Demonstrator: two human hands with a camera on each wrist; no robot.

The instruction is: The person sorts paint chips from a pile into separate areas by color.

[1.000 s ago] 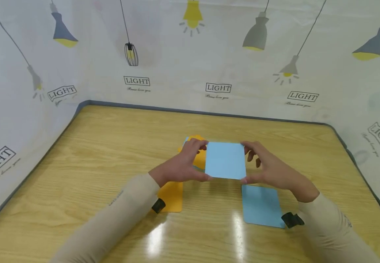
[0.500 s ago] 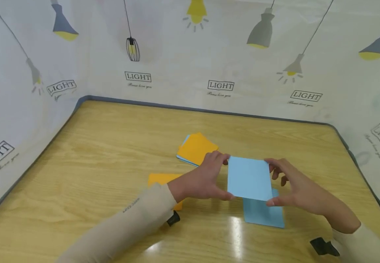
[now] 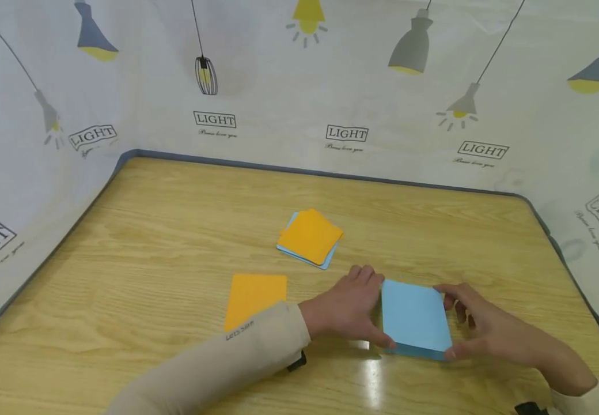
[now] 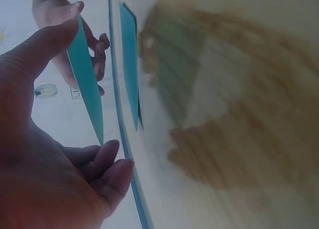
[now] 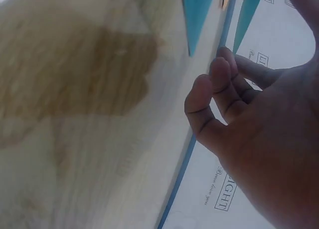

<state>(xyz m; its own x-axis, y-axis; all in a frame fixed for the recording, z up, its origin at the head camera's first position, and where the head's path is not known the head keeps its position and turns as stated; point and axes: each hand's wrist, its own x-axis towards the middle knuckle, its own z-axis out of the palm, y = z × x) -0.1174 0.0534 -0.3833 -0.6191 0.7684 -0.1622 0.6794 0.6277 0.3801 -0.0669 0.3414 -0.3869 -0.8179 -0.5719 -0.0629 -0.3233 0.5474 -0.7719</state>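
A square light-blue card (image 3: 414, 314) is held level between both hands, close over a second blue card (image 3: 419, 351) on the table. My left hand (image 3: 348, 305) pinches its left edge, thumb at the near corner and fingers at the far one. On the opposite edge my right hand (image 3: 491, 328) pinches the corners the same way. The left wrist view shows a gap between the held card (image 4: 87, 82) and the blue card (image 4: 129, 64) below it. Little of the lower card shows in the head view, just a strip along the near edge.
An orange card (image 3: 255, 294) lies left of the hands, partly covered by the left sleeve (image 3: 258, 334). Farther back is a loose pile of orange and blue cards (image 3: 311, 236). Printed fabric walls (image 3: 279, 104) border the wooden table (image 3: 175, 230).
Both hands have carried the blue card rightward, toward the person and down, from beside the pile to over the blue card on the table. The pile has come into full view.
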